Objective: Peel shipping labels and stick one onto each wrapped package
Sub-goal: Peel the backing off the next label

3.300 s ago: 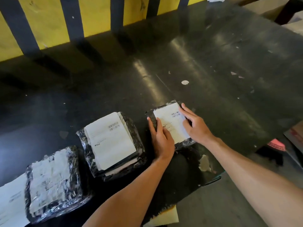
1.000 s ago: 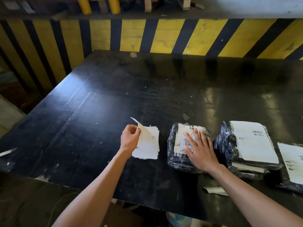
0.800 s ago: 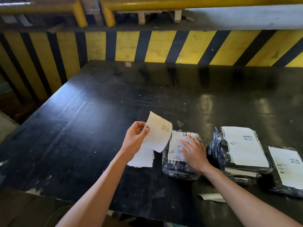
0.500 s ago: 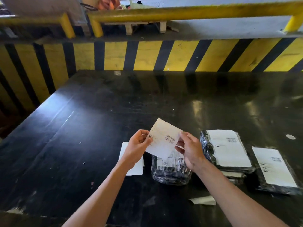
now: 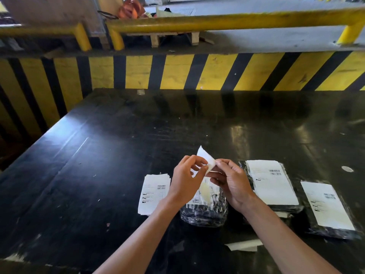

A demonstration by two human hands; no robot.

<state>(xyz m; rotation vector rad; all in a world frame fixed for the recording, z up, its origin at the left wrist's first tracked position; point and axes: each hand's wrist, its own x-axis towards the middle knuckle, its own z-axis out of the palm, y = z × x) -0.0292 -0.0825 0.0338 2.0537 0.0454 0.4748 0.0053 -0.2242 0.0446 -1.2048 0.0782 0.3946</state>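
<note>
Right now we hold one shipping label (image 5: 206,161) up between both hands, above the tabletop (image 5: 110,175) and directly over the wrapped package (image 5: 204,210) it seems meant for. Our left hand (image 5: 185,180) pinches the label's near-left edge between thumb and fingertips; our right hand (image 5: 233,182) pinches the right side, fingers curled round it. The label is bent, its free corner pointing up and away from us, and we judge the peel from its backing has just begun.

What the next move turns on: the package lies straight below and slightly toward us from the label, its long axis running away from us, between the label stack (image 5: 154,194) on its left and the labelled package (image 5: 272,184) just to its right. So the peeled label only has to come straight down, turned so its long side follows that axis. Both hands are about equally near. A further labelled package (image 5: 327,206) lies at far right, and a strip of backing paper (image 5: 245,245) rests near the tabletop's front edge.
</note>
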